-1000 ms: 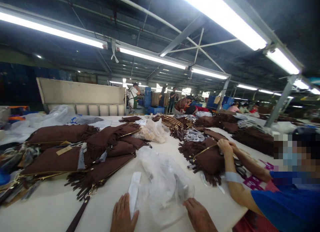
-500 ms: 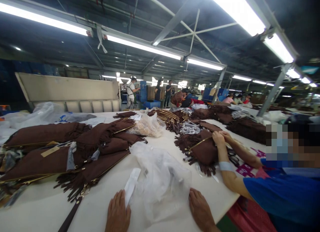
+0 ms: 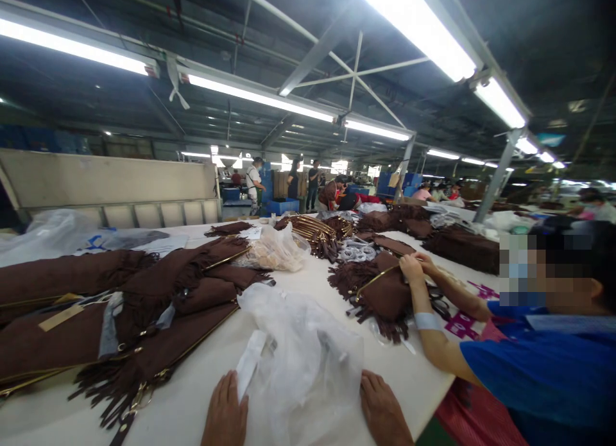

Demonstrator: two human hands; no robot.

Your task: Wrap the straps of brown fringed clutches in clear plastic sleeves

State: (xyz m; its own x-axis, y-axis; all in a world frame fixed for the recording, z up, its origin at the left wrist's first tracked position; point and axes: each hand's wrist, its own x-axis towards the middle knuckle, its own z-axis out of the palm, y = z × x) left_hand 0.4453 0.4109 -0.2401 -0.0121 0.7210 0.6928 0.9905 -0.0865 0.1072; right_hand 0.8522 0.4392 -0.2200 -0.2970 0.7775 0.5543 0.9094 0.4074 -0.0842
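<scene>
A crumpled clear plastic bag (image 3: 303, 343) lies on the white table (image 3: 178, 401) between my two hands. My left hand (image 3: 225, 411) rests flat at the bag's left side, its fingertips by a folded white strip (image 3: 250, 362). At the bag's right edge lies my right hand (image 3: 384, 409), palm down with its fingers extended, grasping nothing. Brown fringed bags (image 3: 183, 330) with gold zippers are heaped on the left, one with a tan tag (image 3: 61, 317).
At the right, a person in a blue shirt (image 3: 539, 362) handles a brown fringed bag (image 3: 385, 295). Farther back lie a plastic bag of beige material (image 3: 279, 248), gold-edged brown pieces (image 3: 312, 231) and brown stacks (image 3: 464, 247). Several people stand behind the table.
The view has turned slightly right, so the table and its contents sit farther left. My hands stay beside the plastic bag, with little movement.
</scene>
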